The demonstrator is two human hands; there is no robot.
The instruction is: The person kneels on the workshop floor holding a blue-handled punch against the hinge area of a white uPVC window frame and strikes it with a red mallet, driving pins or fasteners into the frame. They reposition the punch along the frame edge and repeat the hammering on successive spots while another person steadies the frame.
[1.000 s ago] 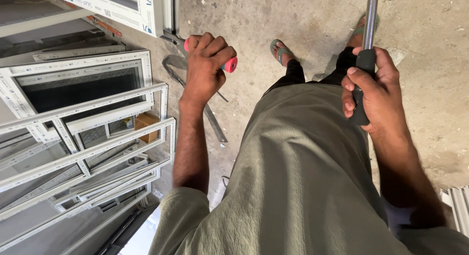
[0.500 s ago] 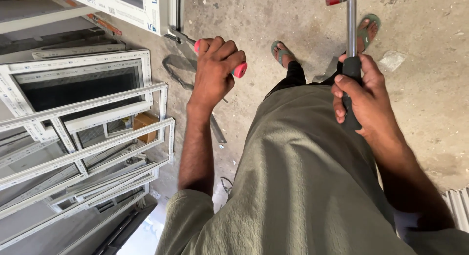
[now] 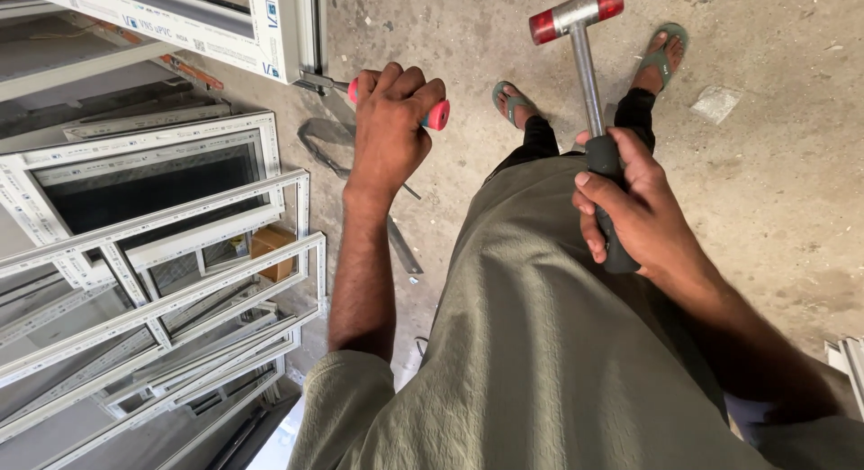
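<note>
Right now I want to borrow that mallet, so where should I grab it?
Take the bare metal shaft of the mallet, coming from the side: the right hand already covers the black grip, and the red-faced head sits crosswise, probably awkward to hold.

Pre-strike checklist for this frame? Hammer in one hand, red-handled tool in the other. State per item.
1. Right hand closed on the mallet grip: ok, fingers wrap the black handle.
2. Mallet head in view and free of other things: ok, red-capped head hangs over bare concrete floor.
3. Left hand closed on the red-handled tool: ok, fist around the handle, red end showing.
4. Tool tip seated at the corner of the white window frame: cannot tell, the hand hides most of the shaft.
5. Feet protected: not ok, open sandals close below the mallet.
6. Stacked frames clear of the swing: ok, they lie to the left.
</note>
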